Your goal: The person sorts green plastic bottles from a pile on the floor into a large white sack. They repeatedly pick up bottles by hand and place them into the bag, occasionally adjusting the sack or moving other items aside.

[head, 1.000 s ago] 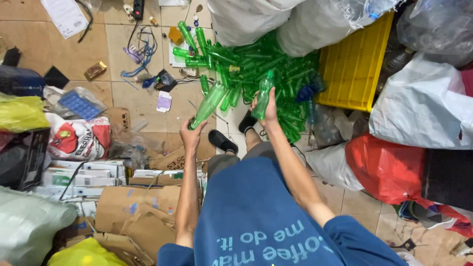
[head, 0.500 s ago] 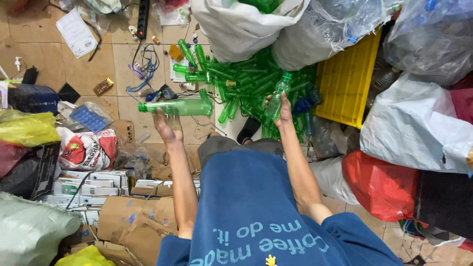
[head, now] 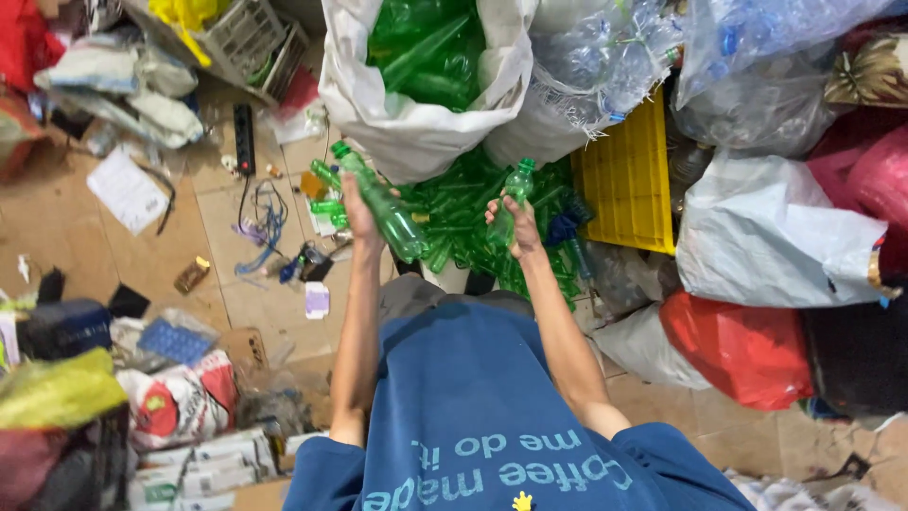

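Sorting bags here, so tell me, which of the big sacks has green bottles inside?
The open white sack at top centre; green bottles show through its mouth. The neighbouring sacks are clear plastic holding colourless bottles.

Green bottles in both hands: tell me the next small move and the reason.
Probably lift the left hand forward and drop its green bottle into the white sack. That bottle already slants toward the sack's open mouth, which holds other green bottles, while the right hand holds its bottle lower, above the floor pile.
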